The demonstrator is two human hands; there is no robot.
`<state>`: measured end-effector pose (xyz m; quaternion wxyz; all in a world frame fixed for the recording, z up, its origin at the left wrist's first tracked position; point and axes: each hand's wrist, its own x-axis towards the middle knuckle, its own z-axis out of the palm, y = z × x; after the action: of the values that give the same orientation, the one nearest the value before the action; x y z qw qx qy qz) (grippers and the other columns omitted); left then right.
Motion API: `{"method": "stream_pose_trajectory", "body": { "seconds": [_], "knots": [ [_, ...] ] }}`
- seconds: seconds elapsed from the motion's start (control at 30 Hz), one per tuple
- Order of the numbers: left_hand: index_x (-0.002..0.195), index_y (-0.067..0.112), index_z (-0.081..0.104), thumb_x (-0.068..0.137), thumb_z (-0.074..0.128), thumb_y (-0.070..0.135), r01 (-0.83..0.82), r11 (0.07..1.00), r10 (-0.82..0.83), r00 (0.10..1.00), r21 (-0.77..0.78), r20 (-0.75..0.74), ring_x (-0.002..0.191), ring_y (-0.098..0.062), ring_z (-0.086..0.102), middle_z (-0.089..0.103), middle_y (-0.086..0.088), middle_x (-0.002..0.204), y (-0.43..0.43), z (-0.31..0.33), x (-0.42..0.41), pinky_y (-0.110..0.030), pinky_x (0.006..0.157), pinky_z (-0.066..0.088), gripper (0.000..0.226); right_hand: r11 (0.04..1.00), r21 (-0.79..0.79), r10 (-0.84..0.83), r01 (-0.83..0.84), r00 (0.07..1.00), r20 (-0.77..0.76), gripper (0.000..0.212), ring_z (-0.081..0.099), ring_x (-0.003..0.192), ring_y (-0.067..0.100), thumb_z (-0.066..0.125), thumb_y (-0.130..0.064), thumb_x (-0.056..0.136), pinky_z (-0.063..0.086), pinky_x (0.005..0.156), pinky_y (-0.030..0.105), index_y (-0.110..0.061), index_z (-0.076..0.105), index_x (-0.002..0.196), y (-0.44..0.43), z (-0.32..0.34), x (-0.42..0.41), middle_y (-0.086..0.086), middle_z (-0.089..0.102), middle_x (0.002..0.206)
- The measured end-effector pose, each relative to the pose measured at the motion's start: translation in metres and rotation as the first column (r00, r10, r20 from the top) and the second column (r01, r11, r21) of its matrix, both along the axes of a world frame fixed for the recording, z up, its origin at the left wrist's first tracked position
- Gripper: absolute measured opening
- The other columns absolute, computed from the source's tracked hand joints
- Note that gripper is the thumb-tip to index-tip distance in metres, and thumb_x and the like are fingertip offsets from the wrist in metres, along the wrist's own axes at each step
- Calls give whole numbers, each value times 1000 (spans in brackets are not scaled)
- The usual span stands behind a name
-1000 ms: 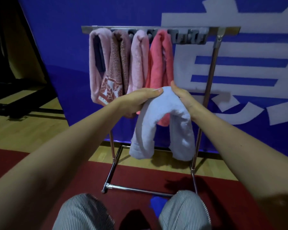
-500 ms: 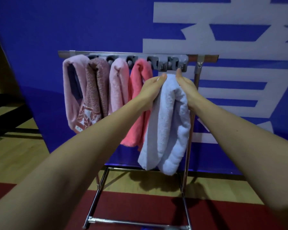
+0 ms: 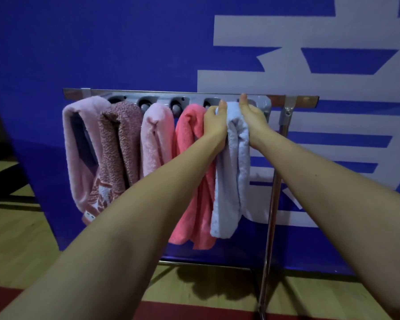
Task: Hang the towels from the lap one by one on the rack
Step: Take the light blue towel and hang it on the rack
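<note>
A pale blue towel (image 3: 231, 176) hangs folded from between my hands, its top pressed against the grey clip strip of the metal rack (image 3: 293, 100). My left hand (image 3: 214, 122) grips the towel's top on its left side. On the other side my right hand (image 3: 254, 118) pinches it, thumb up at the rack bar. Several towels hang to the left: a pale pink one (image 3: 79, 144), a speckled mauve one (image 3: 118, 144), a light pink one (image 3: 155, 139) and a coral one (image 3: 189, 139). My lap is out of view.
A blue banner with large white characters (image 3: 252, 31) stands right behind the rack. The rack's right upright (image 3: 273, 204) runs down to a wooden floor (image 3: 16, 239) with a red mat (image 3: 194, 312) at the near edge. Dark equipment (image 3: 0, 176) sits at the far left.
Both hands have lifted the pale blue towel from chest height up to the rack's clip strip, right of the coral towel. The view has tilted up, so my lap has left the frame.
</note>
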<state>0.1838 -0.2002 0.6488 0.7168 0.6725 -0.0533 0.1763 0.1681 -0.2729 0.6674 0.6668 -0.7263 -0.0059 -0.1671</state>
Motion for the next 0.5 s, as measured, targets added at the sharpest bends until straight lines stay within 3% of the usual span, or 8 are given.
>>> {"method": "stream_pose_trajectory", "body": {
  "seconds": [0.03, 0.1, 0.23, 0.3, 0.4, 0.5],
  "knots": [
    [117, -2, 53, 102, 34, 27, 31, 999, -30, 999, 28, -29, 97, -20, 56, 58, -11, 104, 0, -2, 1, -21, 89, 42, 38, 1000, 10, -10, 10, 1000, -8, 50, 57, 85, 17, 38, -46, 97, 42, 77, 23, -3, 62, 110, 1, -3, 3, 6, 60, 90],
    [128, -2, 46, 101, 36, 32, 60, 998, -62, 994, -24, -87, 107, -25, 53, 56, -15, 118, 0, -9, 7, -28, 96, 41, 45, 998, 60, -19, 19, 1000, 1, 47, 56, 86, 16, 41, -41, 97, 43, 78, 23, -1, 62, 111, 6, -11, 11, 7, 60, 93],
    [114, -1, 55, 100, 38, 30, -18, 998, 22, 997, 52, -77, 95, -21, 57, 62, -9, 97, 1, -19, 12, -29, 88, 43, 38, 986, 168, -14, 9, 999, 29, 49, 58, 89, 22, 44, -36, 97, 47, 85, 29, 8, 60, 109, 11, -27, 15, 12, 63, 89],
    [124, 1, 52, 101, 35, 33, 21, 1000, -23, 989, -14, -145, 107, -27, 58, 61, -14, 114, 2, -23, 7, -32, 87, 44, 43, 994, 109, 21, -24, 999, 29, 53, 60, 97, 28, 41, -38, 98, 48, 88, 32, 8, 54, 119, 11, -27, 12, 21, 63, 109],
    [139, 5, 39, 101, 26, 40, 63, 992, -86, 971, -105, -223, 131, -29, 44, 44, -14, 142, 2, -28, 2, -37, 105, 39, 53, 999, 46, -6, 7, 999, -34, 58, 59, 107, 26, 32, -45, 98, 45, 87, 30, 2, 53, 124, 11, -20, 6, 14, 61, 116],
    [140, 3, 39, 95, 26, 57, -25, 977, -33, 963, -211, -268, 135, -29, 37, 41, -16, 144, 0, -27, 1, -39, 116, 25, 72, 1000, 20, -13, 15, 996, -91, 64, 51, 120, 30, 19, -53, 97, 38, 105, 41, -8, 43, 136, 11, -17, -4, 15, 53, 134]
  ]
}}
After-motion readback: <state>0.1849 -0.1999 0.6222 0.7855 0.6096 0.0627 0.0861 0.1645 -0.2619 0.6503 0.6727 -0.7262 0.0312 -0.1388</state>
